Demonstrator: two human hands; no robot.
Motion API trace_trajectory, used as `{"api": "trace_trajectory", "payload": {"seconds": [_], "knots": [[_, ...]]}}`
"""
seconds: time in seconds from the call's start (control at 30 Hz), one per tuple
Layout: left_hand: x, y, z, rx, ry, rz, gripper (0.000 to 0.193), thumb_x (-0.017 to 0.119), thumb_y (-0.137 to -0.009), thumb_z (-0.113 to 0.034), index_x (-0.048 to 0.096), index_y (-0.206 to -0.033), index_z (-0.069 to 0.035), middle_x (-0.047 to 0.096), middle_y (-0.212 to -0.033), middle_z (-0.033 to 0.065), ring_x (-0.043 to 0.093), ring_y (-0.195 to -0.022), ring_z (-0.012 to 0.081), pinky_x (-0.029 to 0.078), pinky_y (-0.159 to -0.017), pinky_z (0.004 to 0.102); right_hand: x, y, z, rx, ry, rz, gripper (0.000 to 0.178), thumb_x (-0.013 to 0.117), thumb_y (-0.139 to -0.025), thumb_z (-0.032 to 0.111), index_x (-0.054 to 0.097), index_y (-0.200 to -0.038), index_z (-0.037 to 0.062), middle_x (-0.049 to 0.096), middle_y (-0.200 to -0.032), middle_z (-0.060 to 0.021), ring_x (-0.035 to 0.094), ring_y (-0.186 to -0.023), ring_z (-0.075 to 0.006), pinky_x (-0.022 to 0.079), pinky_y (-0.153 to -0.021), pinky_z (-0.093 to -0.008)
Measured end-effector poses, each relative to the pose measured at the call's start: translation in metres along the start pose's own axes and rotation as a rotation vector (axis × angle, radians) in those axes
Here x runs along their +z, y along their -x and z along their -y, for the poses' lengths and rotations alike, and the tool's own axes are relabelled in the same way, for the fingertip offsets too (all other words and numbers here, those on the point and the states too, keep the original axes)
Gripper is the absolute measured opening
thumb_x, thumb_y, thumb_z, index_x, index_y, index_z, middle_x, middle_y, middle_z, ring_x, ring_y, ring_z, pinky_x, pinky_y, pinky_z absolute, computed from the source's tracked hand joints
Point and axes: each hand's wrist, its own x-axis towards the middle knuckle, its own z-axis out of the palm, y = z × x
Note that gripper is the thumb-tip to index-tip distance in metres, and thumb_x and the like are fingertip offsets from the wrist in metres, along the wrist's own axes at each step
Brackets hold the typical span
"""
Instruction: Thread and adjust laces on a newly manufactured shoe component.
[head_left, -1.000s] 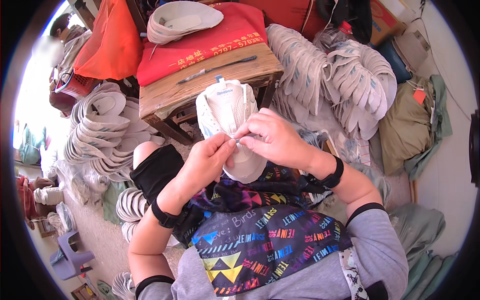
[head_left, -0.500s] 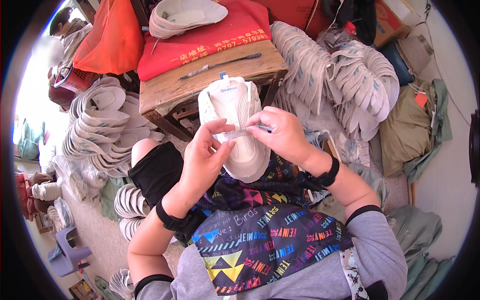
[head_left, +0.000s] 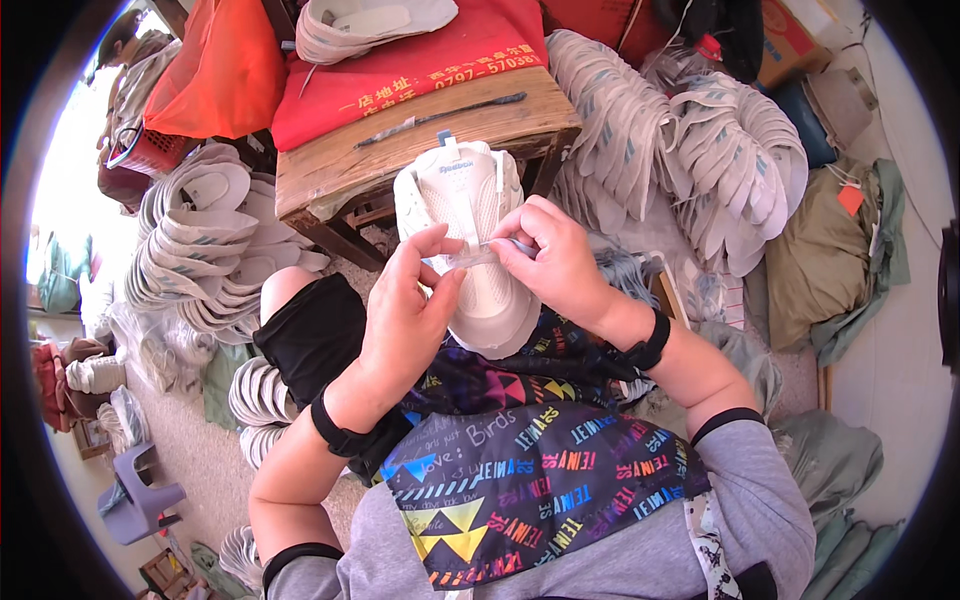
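Pointing bodyward, toe-first: pale shoe (head_left: 465, 208), long axis near-to-far.

A worn wooden surface (head_left: 325, 172), partly covered by a red sheet (head_left: 480, 40), a thin dark tool (head_left: 470, 112) laid across its bare wood, a speckled floor (head_left: 215, 455), pale shoe pieces (head_left: 262, 390) stacked there, a purple stool (head_left: 140, 492) set nearby.

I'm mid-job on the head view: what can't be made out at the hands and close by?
All in the head view:
Thin pale strip: partly covered by the right hand, and too small to identify.
Left hand: whether its fingertips touch the strip is too fine to tell.
White shoe: its underside faces away from the camera.
Stacked pale pieces on the red cloth: cut off by the top edge.
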Motion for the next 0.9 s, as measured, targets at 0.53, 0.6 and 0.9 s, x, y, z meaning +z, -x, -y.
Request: {"api": "trace_trajectory", "payload": {"seconds": [0.53, 0.6, 0.9], "knots": [[-0.005, -0.016, 0.004, 0.294, -0.342, 0.004, 0.035, 0.066, -0.081, -0.001, 0.057, -0.114, -0.002, 0.060, -0.092, 0.0067, 0.055, -0.065, 0.0157, 0.047, -0.061, 0.0306, 0.002, 0.003, -0.002, 0.007, 0.028, 0.055, 0.015, 0.069, -0.084, 0.014, 0.062, -0.091, 0.0038, 0.064, -0.082, -0.0117, 0.064, -0.071, -0.0247, 0.049, -0.062, -0.0368], [-0.005, -0.019, 0.006, 0.305, -0.366, 0.002, 0.033, 0.067, -0.080, -0.002, 0.057, -0.112, -0.002, 0.059, -0.091, 0.0076, 0.056, -0.066, 0.0187, 0.048, -0.062, 0.0318, 0.000, 0.002, -0.001, -0.013, 0.067, 0.060, 0.015, 0.068, -0.084, 0.015, 0.062, -0.091, 0.0040, 0.065, -0.084, -0.0128, 0.066, -0.072, -0.0266, 0.050, -0.062, -0.0381], [-0.009, -0.020, 0.006, 0.302, -0.606, 0.063, 0.026, 0.065, -0.078, -0.004, 0.053, -0.101, -0.005, 0.057, -0.092, 0.0151, 0.062, -0.080, 0.0350, 0.051, -0.070, 0.0437, 0.008, -0.004, -0.002, -0.017, 0.020, 0.118, 0.014, 0.066, -0.089, 0.014, 0.062, -0.093, 0.0013, 0.064, -0.084, -0.0092, 0.062, -0.074, -0.0159, 0.049, -0.068, -0.0304]]}}
